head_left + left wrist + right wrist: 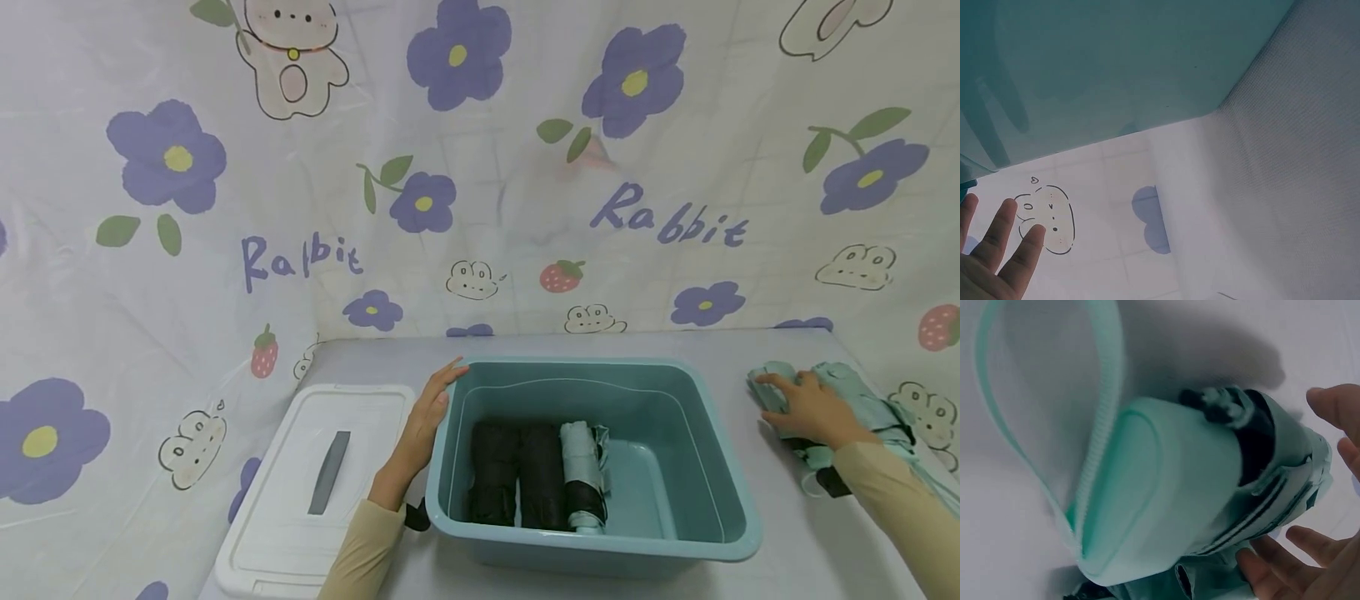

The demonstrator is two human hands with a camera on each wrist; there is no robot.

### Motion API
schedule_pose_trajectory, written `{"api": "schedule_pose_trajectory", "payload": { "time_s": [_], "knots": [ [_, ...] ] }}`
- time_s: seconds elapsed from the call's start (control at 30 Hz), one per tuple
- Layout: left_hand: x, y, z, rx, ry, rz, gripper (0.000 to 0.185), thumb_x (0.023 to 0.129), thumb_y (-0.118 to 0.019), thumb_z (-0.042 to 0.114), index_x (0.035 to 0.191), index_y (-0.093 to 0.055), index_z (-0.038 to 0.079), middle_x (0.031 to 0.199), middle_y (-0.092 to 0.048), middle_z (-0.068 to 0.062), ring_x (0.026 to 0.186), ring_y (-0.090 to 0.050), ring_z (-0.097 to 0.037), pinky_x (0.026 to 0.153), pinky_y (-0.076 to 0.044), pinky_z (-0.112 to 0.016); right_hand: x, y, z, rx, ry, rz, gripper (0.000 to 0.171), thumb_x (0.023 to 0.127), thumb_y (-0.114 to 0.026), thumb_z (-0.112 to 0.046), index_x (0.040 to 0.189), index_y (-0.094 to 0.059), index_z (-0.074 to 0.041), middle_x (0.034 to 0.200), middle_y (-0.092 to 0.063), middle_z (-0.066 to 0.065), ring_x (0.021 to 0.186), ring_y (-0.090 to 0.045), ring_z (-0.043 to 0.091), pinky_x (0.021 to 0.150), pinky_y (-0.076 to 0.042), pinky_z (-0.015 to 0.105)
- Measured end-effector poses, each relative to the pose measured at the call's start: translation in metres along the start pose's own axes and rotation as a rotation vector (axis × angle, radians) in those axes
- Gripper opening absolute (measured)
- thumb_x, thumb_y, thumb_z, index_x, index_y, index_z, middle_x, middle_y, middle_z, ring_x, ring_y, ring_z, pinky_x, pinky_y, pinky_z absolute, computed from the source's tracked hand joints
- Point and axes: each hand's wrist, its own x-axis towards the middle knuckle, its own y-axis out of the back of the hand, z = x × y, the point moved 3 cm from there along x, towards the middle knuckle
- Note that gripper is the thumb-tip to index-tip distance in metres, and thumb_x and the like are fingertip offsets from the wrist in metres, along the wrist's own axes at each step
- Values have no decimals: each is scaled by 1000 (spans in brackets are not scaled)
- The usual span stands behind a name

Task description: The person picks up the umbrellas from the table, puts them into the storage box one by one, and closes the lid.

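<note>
My left hand point(429, 417) rests at the left rim of a blue-green plastic bin point(720, 467), fingers extended; in the left wrist view its fingers point(1025, 256) are spread beside the bin's wall point(1116, 75). At the right, my right hand point(817, 414) is over a mint folding umbrella point(1179, 481) with a pale handle end and a wrist loop. Thumb and fingers are spread to either side of it, with a gap at the thumb. Another mint umbrella point(855, 387) lies beside it. Inside the bin are two black rolled bundles point(517, 475) and a mint folded umbrella point(581, 467) with a black band.
A white lid point(277, 483) with a grey handle point(330, 472) lies left of the bin. Everything stands on a pale table point(720, 358), with a patterned curtain point(510, 192) behind and at the sides. The bin's right part shows bare floor.
</note>
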Motion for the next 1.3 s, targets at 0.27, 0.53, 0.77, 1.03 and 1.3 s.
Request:
{"api": "schedule_pose_trajectory", "payload": {
  "time_s": [0.27, 0.53, 0.77, 1.03, 1.3],
  "knots": [
    [1, 0, 1, 2, -1, -4, 43, 95, -23, -3, 136, -36, -8, 146, -26, -28, 135, -24, -41, 103, -21, -63, 2, 3, 0, 19, -26, -72, 64, 83, -64, -34, 133, -36, -5, 119, -20, 52, 94, -33, 73, 69, -37, 71],
    [1, -1, 1, -14, -11, -11, 44, 95, -23, -3, 136, -35, -8, 146, -24, -28, 136, -22, -42, 104, -20, -64, 4, 2, 1, 38, -34, -118, 64, 82, -67, -30, 133, -35, -7, 116, -17, 53, 68, -52, 51, 56, -44, 56],
    [1, 1, -1, -14, 8, -6, 43, 95, -23, -2, 137, -35, -7, 147, -25, -26, 136, -23, -40, 104, -20, -63, 13, -1, 0, 78, 17, -122, 61, 82, -66, -18, 131, -34, -4, 107, -20, 53, 51, -49, 29, 46, -41, 38],
    [0, 0, -1, 1, 3, -11, 43, 96, -23, -3, 137, -35, -7, 146, -25, -27, 136, -22, -41, 104, -19, -63, 16, -2, 1, 101, -41, -202, 58, 81, -68, -18, 130, -40, -5, 117, -6, 57, 57, -50, 32, 50, -43, 40],
    [1, 1, -1, 5, -12, -15, 42, 96, -24, -3, 136, -36, -9, 146, -25, -28, 136, -22, -43, 104, -19, -63, 16, 3, 4, 158, -34, -158, 56, 77, -68, -14, 123, -41, 2, 109, -12, 54, 62, -48, 34, 53, -43, 41]
  ]
}}
